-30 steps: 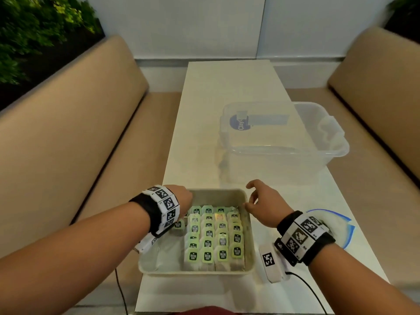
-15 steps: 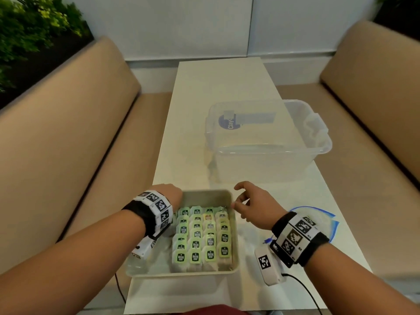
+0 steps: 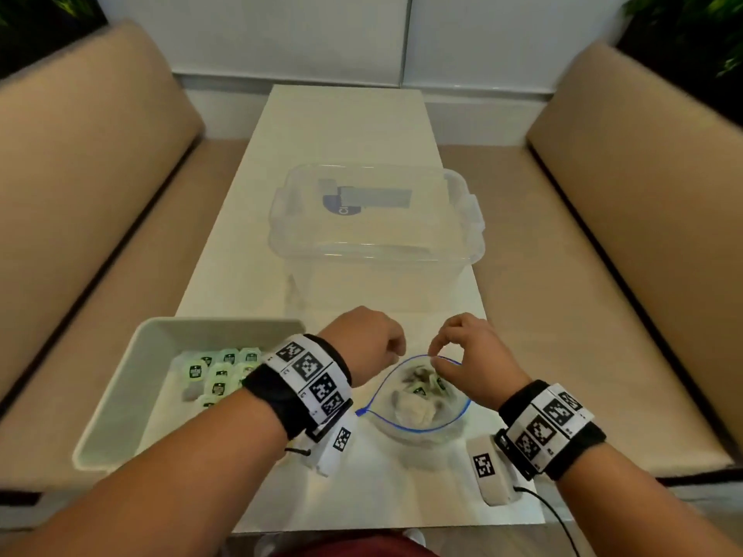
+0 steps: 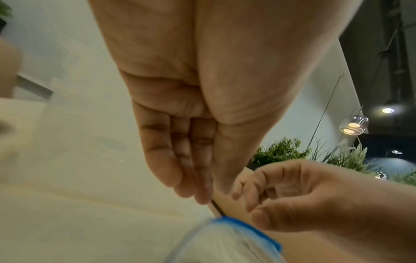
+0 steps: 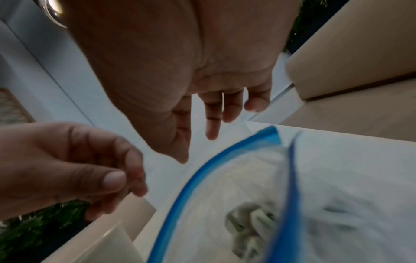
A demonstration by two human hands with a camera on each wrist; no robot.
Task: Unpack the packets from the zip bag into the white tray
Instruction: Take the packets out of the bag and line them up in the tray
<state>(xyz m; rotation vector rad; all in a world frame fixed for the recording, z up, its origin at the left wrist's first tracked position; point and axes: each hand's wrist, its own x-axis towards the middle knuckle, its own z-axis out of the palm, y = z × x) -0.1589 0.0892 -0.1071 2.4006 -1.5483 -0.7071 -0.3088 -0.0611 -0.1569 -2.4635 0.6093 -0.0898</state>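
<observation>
Fingers of our right hand [image 3: 470,355] curl and pinch the blue rim of the zip bag [image 3: 422,400]. Our left hand [image 3: 368,339] is curled beside the bag's mouth, and we cannot tell if it holds anything. The bag stands wide open on the white table [image 3: 345,126], just beside the white tray [image 3: 120,396]. We think we are well along: many green packets in the tray [image 3: 219,373] lie in rows. Some packets in the bag [image 3: 422,385] still wait in a heap. They look small, flat and pale green, with dark labels.
</observation>
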